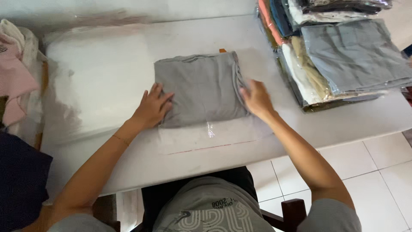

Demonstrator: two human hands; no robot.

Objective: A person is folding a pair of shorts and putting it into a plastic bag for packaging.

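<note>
A folded grey garment (201, 86) lies on the white table (343, 120), inside or on a clear plastic bag (214, 135) whose open flap extends toward me. My left hand (152, 107) lies flat on the garment's lower left corner, fingers spread. My right hand (256, 99) presses on the garment's right edge, fingers curled around the fold. Neither hand lifts anything.
A stack of bagged folded clothes (343, 56) in grey, white, tan and orange stands at the back right. A pile of clear bags (94, 77) lies to the left. Pink and white cloth (15, 73) hangs at the far left. White floor tiles (377, 180) show below.
</note>
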